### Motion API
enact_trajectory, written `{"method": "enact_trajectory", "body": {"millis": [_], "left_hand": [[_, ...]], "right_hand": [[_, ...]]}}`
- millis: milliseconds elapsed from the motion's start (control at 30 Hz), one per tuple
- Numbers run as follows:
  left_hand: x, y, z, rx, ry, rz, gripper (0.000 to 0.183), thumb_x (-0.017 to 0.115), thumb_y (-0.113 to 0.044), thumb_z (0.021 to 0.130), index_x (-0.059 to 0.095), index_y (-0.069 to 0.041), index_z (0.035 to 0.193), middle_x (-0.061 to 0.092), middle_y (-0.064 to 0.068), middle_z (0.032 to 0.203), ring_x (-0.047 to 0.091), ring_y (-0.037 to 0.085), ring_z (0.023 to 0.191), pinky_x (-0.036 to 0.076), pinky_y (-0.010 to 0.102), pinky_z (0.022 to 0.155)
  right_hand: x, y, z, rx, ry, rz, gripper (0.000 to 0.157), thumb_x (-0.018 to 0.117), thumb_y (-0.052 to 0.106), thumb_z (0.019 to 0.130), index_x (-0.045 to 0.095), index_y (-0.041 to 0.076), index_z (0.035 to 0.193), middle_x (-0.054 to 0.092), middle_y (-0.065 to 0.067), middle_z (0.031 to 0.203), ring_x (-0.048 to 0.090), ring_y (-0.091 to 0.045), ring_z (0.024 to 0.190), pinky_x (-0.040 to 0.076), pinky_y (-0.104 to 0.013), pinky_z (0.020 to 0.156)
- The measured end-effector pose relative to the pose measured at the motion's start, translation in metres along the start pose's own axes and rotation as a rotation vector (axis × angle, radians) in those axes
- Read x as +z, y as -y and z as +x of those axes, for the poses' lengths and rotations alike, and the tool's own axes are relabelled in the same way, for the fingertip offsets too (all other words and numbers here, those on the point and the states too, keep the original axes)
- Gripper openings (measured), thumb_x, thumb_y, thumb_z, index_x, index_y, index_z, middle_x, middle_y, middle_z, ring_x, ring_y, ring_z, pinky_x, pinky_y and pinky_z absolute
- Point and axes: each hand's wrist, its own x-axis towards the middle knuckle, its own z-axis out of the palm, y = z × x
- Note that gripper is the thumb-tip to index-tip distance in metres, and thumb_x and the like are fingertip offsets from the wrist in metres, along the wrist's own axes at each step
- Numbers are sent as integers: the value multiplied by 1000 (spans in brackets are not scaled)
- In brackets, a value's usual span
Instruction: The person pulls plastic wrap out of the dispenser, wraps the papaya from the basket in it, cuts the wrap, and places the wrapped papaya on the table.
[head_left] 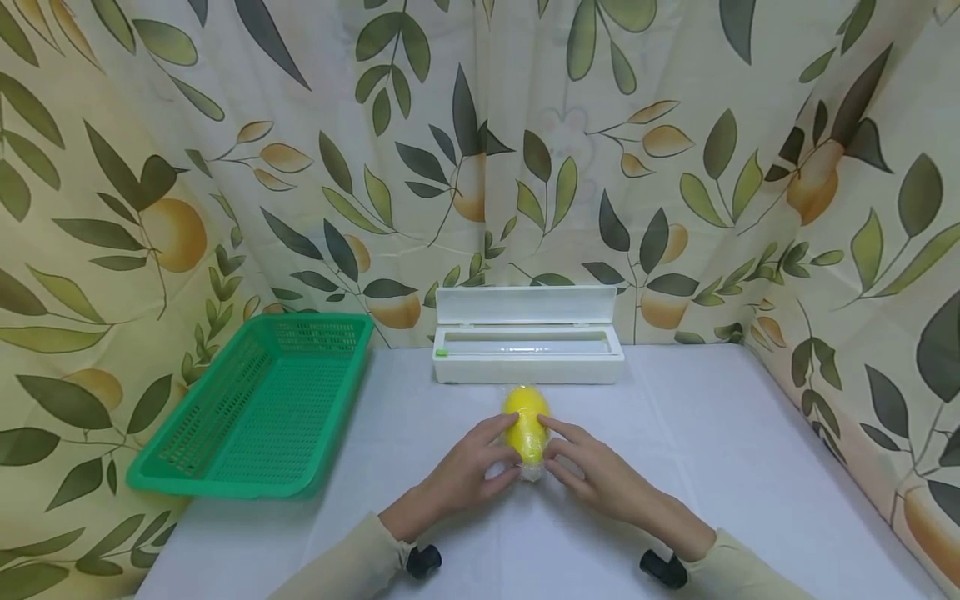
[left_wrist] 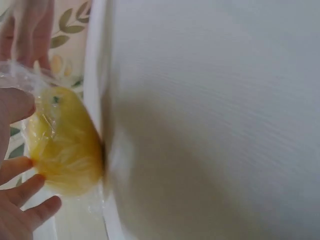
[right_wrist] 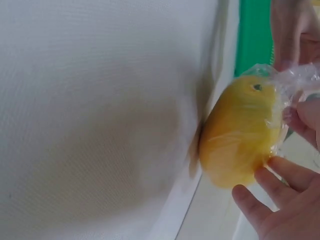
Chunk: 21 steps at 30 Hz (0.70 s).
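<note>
A yellow mango (head_left: 527, 425) wrapped in clear cling film lies on the white tablecloth in front of me. Its small dark stem spot shows through the film in both wrist views. From the left, my left hand (head_left: 474, 468) holds the mango, fingertips along its side and thumb at the near end. My right hand (head_left: 603, 477) holds it from the opposite side in much the same way. Loose, crumpled film gathers at the stem end, close to both thumbs, as the right wrist view of the mango (right_wrist: 240, 132) shows.
Behind the mango stands a white cling film dispenser (head_left: 525, 372), its lid (head_left: 525, 307) raised. A green plastic basket (head_left: 318, 454) stands at the left of the table. Patterned curtain (head_left: 540, 167) hangs round the back and sides.
</note>
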Motion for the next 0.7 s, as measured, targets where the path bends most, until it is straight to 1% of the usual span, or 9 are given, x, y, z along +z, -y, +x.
{"method": "enact_trajectory", "body": {"millis": [100,167,233,300,367,433,567,633,700], "left_hand": [[-4,-3,3,-58,-12,-28,10,80,-19,90,75,-15,98,58,10,145,52,24,137,43,36,112],[-7,-5,5,-89,-16,-37,7,78,-19,91,75,-15,96,60,10,143,55,23,134,45,36,110],[-9,-7,7,-114,-12,-49,5,76,-18,92,75,-14,95,62,10,141,56,23,133,46,37,109],[-10,-8,8,-133,-8,-53,4,75,-18,93,75,-13,93,62,10,140,56,23,132,46,37,109],[-9,-8,9,-141,-9,-59,4,74,-17,93,74,-14,91,63,10,140,56,24,132,47,37,109],[-9,-8,10,-140,-19,-61,4,74,-16,93,73,-14,90,63,11,138,57,24,131,47,37,108],[-8,-7,12,-139,-41,-96,5,74,-16,90,71,-14,87,65,12,135,59,25,128,49,39,106],[-6,-6,14,-152,-51,-131,7,75,-18,90,70,-15,86,66,12,134,60,26,126,50,42,105],[-5,-5,19,-176,-68,-165,10,75,-21,91,70,-15,85,66,12,131,60,26,124,50,43,104]], "right_hand": [[-1,0,0,18,0,37,16,74,17,96,65,28,101,52,-10,152,54,-34,135,50,-54,102],[-1,0,1,0,0,49,19,77,20,93,66,26,106,52,-12,152,53,-35,135,51,-55,101],[-1,2,1,-29,-6,37,27,81,26,90,67,25,112,51,-14,153,53,-37,135,52,-55,99],[1,3,3,-57,-30,0,30,83,30,87,70,25,113,50,-15,152,54,-37,133,55,-53,95],[4,5,5,-75,-74,-43,25,84,30,87,72,25,108,53,-14,150,57,-35,129,57,-49,92],[6,6,9,-81,-126,-75,18,83,25,87,74,23,102,59,-11,144,60,-31,124,58,-47,90],[9,5,16,-65,-209,-78,13,81,15,89,76,15,101,69,-5,127,64,-24,113,58,-44,89],[10,4,19,-51,-235,-66,14,80,14,90,77,13,103,72,-3,121,65,-22,110,58,-44,88],[10,3,21,-32,-257,-57,12,79,13,90,76,13,102,73,-1,117,65,-21,107,58,-43,86]]}}
